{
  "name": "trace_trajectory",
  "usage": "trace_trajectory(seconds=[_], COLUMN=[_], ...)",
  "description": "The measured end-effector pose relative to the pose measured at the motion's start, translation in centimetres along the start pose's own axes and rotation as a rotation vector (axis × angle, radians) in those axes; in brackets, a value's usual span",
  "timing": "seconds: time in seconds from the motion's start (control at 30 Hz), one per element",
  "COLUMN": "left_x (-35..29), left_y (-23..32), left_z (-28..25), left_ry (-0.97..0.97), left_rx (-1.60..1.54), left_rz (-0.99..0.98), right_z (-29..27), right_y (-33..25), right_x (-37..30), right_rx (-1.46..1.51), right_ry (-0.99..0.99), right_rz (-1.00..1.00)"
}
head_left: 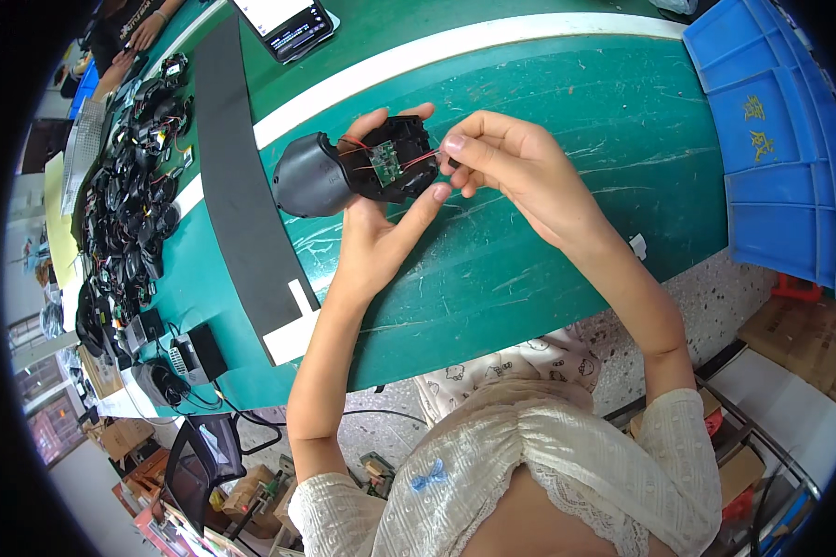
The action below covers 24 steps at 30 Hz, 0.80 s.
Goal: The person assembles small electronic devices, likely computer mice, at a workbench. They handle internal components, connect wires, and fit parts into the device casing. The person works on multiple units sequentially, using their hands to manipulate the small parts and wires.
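Note:
My left hand point(381, 227) is wrapped round an opened black plastic housing point(314, 176), held a little above the green table. Inside the housing sits a green circuit board point(386, 163), with thin red wires point(422, 158) running from it. At the housing's right side, my right hand point(506, 162) pinches the wire ends and a small black part point(452, 163) between thumb and fingers. The fingertips hide most of that part, so its kind cannot be made out. My left thumb presses on the housing's lower right edge.
A black mat strip point(241, 186) crosses the green table point(567, 102). Beyond it lies a heap of black parts with wires point(130, 204). A phone point(288, 28) stands at the back, blue bins point(776, 139) at the right. Another person's hand point(146, 32) shows at the far left.

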State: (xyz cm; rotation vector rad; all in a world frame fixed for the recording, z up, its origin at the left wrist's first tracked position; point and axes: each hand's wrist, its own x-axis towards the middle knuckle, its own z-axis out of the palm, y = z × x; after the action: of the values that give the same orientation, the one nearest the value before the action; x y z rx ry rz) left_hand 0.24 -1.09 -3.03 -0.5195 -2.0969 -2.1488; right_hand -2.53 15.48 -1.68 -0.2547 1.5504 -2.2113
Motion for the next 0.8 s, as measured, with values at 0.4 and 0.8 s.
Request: trace_trajectory(seconds=[0.4, 0.8], left_x=[0.2, 0.3], left_y=[0.6, 0.8], left_z=[-0.4, -0.4], left_ry=[0.040, 0.024], left_rx=[-0.050, -0.103], left_rz=[-0.013, -0.015], right_z=[0.7, 0.7], right_y=[-0.8, -1.0], right_x=[-0.4, -0.2], right_rx=[-0.643, -0.895], right_ry=[0.018, 0.113], right_rz=[-0.495, -0.750])
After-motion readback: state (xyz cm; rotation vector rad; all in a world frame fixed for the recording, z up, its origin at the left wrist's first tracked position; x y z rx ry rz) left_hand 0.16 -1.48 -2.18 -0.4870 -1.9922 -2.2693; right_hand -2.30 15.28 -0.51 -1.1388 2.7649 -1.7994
